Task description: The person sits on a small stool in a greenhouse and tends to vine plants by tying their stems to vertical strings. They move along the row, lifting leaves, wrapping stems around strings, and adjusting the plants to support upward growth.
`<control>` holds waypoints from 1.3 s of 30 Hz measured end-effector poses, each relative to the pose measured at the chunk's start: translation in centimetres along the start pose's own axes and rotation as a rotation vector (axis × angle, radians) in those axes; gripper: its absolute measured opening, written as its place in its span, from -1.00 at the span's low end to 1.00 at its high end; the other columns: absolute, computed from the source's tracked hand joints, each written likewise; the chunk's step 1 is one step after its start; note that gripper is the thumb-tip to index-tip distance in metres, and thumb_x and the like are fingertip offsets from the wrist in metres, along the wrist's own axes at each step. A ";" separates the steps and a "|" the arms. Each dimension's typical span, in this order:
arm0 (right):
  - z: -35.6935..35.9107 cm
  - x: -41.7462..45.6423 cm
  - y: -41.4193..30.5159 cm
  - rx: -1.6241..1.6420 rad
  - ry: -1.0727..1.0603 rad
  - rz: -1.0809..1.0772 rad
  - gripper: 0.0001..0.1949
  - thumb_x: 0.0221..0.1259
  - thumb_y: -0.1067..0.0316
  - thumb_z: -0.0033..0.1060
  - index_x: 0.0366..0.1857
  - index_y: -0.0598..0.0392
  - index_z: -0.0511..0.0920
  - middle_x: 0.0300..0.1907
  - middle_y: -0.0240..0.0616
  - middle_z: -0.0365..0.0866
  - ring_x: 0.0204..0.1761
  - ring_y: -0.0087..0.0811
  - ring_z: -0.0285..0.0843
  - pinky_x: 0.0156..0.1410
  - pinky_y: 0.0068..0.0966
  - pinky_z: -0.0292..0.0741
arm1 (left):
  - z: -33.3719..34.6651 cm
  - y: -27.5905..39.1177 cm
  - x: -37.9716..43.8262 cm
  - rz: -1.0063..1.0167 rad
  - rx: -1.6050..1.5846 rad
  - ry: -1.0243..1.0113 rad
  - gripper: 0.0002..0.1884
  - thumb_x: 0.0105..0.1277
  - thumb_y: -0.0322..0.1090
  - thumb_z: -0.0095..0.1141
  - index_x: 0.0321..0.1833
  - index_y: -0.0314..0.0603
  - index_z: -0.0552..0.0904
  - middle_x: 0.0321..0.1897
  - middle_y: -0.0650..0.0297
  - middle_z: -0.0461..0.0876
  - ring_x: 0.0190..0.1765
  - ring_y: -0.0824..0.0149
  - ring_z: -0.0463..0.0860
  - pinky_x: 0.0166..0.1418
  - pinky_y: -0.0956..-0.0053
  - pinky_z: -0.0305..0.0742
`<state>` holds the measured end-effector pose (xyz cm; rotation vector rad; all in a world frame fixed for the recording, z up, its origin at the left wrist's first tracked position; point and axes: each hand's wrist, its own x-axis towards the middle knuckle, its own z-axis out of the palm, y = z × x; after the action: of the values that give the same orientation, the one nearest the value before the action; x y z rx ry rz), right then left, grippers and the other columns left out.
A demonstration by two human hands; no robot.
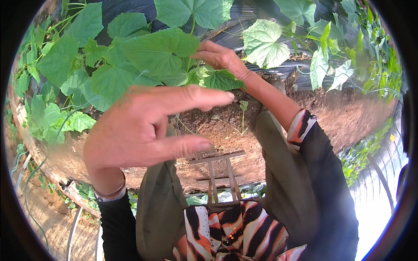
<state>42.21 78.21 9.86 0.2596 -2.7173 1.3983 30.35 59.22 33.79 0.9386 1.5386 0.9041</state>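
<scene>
My left hand (140, 127) is raised close to the camera, its thumb and fingers apart with nothing between them. Beyond it, my right hand (222, 60) reaches in among the leaves of a cucumber-like vine plant (160, 49). A broad green leaf hides its fingertips, so whether they grip a stem cannot be told. Young curled leaves (204, 76) lie just below that hand. A small cut or fallen sprig (243, 114) rests on the brown soil (218, 140) between my knees.
Black plastic mulch film (248, 16) covers the bed beyond. More vines (320, 39) stand at the right, with thin green twine (356, 84) running by them. A low frame with thin bars (222, 176) is between my legs. A long pale pole (39, 153) runs along the left.
</scene>
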 end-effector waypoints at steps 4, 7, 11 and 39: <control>0.3 0.0 -0.4 -0.162 -0.085 -0.117 -0.57 0.17 0.48 0.19 0.15 -0.16 0.63 0.08 -0.49 0.57 0.11 -0.39 0.64 0.06 -0.48 0.71 | -5.4 -4.8 3.7 -0.107 0.219 0.480 -0.79 0.55 -0.30 0.09 0.04 -0.25 0.71 -0.22 0.36 0.74 -0.50 0.68 0.47 -0.44 0.65 0.34; -0.1 -0.2 -0.5 -0.178 -0.083 -0.159 -0.58 0.18 0.48 0.16 0.14 -0.14 0.63 0.09 -0.48 0.56 0.11 -0.37 0.64 0.09 -0.48 0.70 | -6.1 -11.2 9.3 0.097 0.459 0.202 -0.81 0.44 -0.40 0.12 0.00 -0.34 0.66 -0.26 0.22 0.72 -0.15 0.31 0.67 -0.01 0.36 0.53; 0.0 0.2 -0.5 -0.150 -0.134 -0.183 -0.60 0.21 0.44 0.13 0.14 -0.13 0.62 0.10 -0.46 0.55 0.14 -0.36 0.62 0.17 -0.44 0.65 | -4.4 -15.2 12.4 -0.048 0.662 -0.015 -0.80 0.33 -0.42 0.18 -0.04 -0.35 0.68 -0.22 0.03 0.74 -0.13 0.09 0.72 -0.03 0.24 0.57; -0.4 0.0 -0.1 -0.179 -0.148 -0.222 -0.60 0.17 0.45 0.15 0.12 -0.13 0.64 0.12 -0.48 0.56 0.17 -0.37 0.61 0.19 -0.44 0.66 | -2.5 -16.3 15.5 -0.190 0.768 -0.153 -0.90 0.11 -0.52 0.17 -0.31 -0.35 0.62 -0.39 -0.03 0.68 -0.29 -0.03 0.68 -0.27 0.11 0.52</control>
<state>42.20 78.44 10.19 0.6524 -2.8004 1.1114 24.36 66.61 13.30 1.3246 1.8297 0.0721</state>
